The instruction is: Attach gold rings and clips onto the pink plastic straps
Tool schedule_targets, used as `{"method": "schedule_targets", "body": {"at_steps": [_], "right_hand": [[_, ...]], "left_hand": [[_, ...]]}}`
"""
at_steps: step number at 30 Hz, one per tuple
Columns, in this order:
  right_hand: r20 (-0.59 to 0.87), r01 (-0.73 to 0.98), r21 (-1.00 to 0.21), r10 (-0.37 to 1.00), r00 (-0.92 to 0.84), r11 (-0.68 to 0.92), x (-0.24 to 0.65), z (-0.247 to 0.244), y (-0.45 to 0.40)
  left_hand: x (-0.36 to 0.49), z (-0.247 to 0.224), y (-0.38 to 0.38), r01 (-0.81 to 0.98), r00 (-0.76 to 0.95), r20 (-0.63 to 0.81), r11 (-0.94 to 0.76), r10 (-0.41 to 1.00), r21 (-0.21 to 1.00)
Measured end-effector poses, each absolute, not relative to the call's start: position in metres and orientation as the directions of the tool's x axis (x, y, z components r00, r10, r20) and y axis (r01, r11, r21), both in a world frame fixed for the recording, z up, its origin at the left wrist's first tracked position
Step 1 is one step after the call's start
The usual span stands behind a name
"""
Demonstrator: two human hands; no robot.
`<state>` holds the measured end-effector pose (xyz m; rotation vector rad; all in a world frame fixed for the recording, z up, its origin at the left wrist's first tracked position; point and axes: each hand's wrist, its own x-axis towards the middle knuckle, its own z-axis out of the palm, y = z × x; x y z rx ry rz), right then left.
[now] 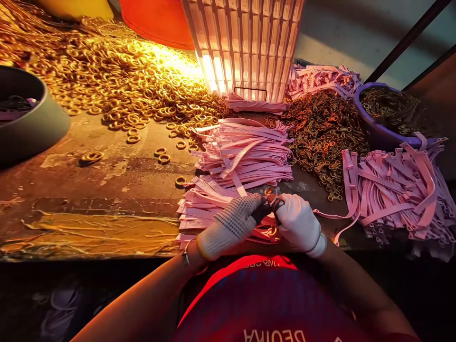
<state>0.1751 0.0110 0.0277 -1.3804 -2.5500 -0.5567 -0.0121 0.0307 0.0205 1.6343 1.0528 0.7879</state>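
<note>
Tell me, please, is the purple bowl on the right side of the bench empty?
No, the purple bowl is filled with small dark metal pieces, like the heap lying beside it.

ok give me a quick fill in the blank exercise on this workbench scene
1. Both hands, the left hand and the right hand, wear white ____.
2. The straps stacked just beyond the hands are ____ in colour.
3. The heap on the left of the table is made of golden ____.
4. The bowl at the far right is ____ in colour.

Missing words: gloves; pink; rings; purple
</note>
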Motion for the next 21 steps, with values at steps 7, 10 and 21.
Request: {"method": "schedule_targets", "body": {"at_steps": [7,10,21], "right_hand": [[0.060,0.833,0.076,0.831,-0.553,0.548,0.176,0.046,0.012],[-0.087,0.860,0.084,0.863,-0.498,0.504,0.170,0.046,0.015],[0.152,0.706,0.107,0.691,-0.707,0.700,0.179,0.031,0.020]], "left_hand": [[-0.020,0.016,0.024,0.252,0.350,-0.131,0.041,0.927,0.967],[-0.024,0.017,0.023,0.227,0.332,-0.159,0.085,0.930,0.970],[-0.023,0.026,0.032,0.268,0.408,-0.089,-0.026,0.909,0.963]]}}
